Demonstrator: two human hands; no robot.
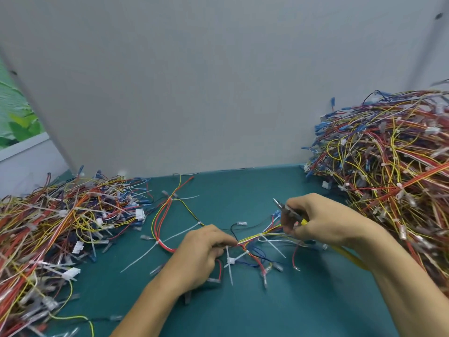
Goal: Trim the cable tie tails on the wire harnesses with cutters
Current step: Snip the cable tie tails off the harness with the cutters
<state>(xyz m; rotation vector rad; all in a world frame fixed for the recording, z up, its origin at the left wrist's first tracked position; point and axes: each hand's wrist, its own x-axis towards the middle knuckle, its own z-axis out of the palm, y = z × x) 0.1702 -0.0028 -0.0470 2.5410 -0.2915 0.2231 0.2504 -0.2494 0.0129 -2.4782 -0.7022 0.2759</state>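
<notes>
1. While our left hand (204,254) gripped the wire harness (255,237) against the table (291,302), fingers curled over the bundle, our right hand (323,222) held the cutters (290,211).
2. We had the yellow handle wrapped in the right fist, with the nose pointing up and left, off the wires. The blades were too blurred to say whether they stood apart.
3. Our harness lay mid-table between both hands, and its red/yellow loop ran off to the left rear.
4. We saw untrimmed white cable tie tails (230,266) sticking out just right of the left hand, and more along the loop.
5. Stock: the left pile (48,227) of harnesses sat at the table's left edge. The bigger right pile (388,166) sat at the right, against the grey panel (194,81).
</notes>
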